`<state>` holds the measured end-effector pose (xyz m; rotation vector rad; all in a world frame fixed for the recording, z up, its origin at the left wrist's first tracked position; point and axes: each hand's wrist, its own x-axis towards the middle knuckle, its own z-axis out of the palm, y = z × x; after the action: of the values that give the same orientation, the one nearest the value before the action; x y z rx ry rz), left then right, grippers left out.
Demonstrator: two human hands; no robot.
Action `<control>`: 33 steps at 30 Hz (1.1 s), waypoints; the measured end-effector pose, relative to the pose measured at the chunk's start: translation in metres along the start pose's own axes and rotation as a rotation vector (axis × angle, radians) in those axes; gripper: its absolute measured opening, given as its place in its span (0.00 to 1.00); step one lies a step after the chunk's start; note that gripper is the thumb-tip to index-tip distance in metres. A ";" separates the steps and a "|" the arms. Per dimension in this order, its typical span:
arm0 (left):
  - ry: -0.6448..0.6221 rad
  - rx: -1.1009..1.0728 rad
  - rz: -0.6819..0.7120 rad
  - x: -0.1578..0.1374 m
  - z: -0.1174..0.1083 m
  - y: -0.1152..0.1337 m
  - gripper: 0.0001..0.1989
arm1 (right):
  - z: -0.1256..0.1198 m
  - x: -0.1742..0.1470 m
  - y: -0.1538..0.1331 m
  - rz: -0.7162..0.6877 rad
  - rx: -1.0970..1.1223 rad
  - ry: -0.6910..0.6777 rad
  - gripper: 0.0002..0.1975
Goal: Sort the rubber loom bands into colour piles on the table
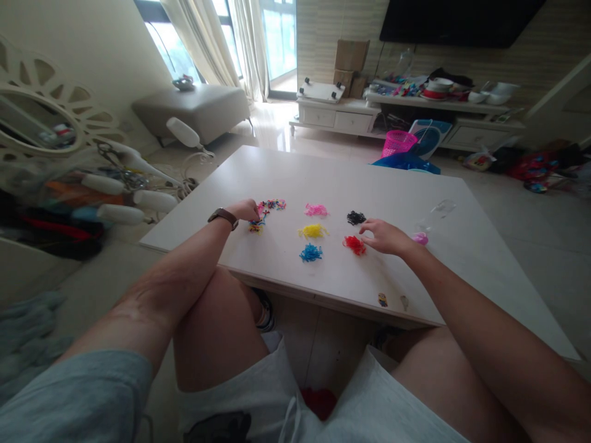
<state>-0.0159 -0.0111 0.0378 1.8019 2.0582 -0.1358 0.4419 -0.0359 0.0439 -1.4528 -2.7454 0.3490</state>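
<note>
A mixed heap of small coloured rubber bands point(273, 204) lies on the left of the white table point(277, 169), with more mixed bands point(255, 227) just in front. My left hand point(247, 210), a dark watch on its wrist, reaches into them with fingertips pinched together; what they hold is too small to tell. Sorted heaps lie to the right: pink bands point(316, 210), yellow bands point(313, 231), blue bands point(311, 252), black bands point(355, 217) and red bands point(354, 245). My right hand point(382, 237) hovers beside the red and black heaps, thumb and fingers apart, nothing visible between them.
Beyond my right hand are a clear plastic piece point(441, 212) and a pink-purple item point(420, 238). A small yellow figure point(383, 299) lies near the front edge. Behind the table stand a pink basket point(398, 144) and a TV cabinet point(341, 117); a lamp point(182, 132) is at left.
</note>
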 end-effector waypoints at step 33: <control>0.000 -0.084 0.037 0.001 -0.001 -0.001 0.06 | 0.001 0.000 -0.001 0.014 0.023 -0.024 0.11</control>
<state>-0.0172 -0.0106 0.0379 1.7876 1.9988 -0.0379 0.4414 -0.0364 0.0435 -1.4726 -2.7414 0.3996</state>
